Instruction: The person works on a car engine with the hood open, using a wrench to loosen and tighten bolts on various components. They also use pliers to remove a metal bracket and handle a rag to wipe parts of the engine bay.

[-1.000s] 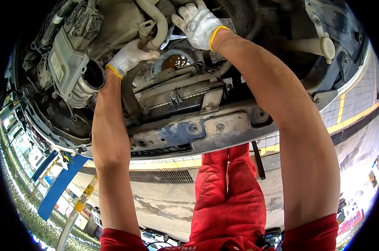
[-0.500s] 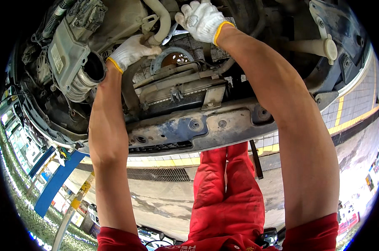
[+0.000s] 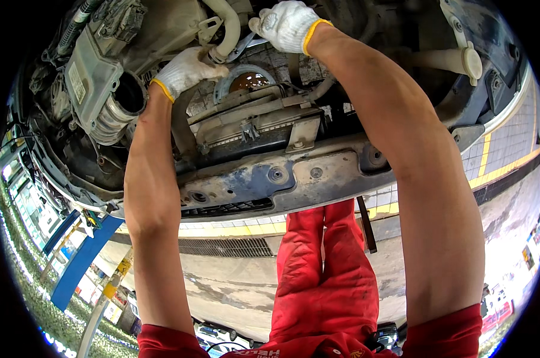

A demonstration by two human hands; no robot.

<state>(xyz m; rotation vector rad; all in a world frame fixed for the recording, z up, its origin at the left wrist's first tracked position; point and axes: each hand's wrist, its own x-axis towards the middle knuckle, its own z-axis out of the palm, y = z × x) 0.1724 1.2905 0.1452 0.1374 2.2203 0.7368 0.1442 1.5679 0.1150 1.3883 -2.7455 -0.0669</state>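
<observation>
Both my hands wear white knit gloves with yellow cuffs and reach into a car's engine bay. My left hand (image 3: 189, 70) is closed at the lower end of a pale, dusty hose (image 3: 229, 33), its thumb pointing right; the glove covers part of the grip. Farther right, my right hand (image 3: 287, 27) has its fingers curled round a shiny metal hand tool (image 3: 241, 46). The tool slants down toward the hose end, and its exact kind is hard to make out. Beneath, a round grey basin (image 3: 222, 89) with brown liquid shows through the gap.
A grey box (image 3: 86, 83) with an open round duct (image 3: 130, 93) stands left of my left forearm. The radiator top (image 3: 246, 122) and the front crossmember (image 3: 276, 174) lie between my arms. A capped filler neck (image 3: 473, 63) sticks out at the right.
My right hand has drawn slightly down, its fingers curling in more. The metal tool has shifted a little with it. My left hand stays at the hose end.
</observation>
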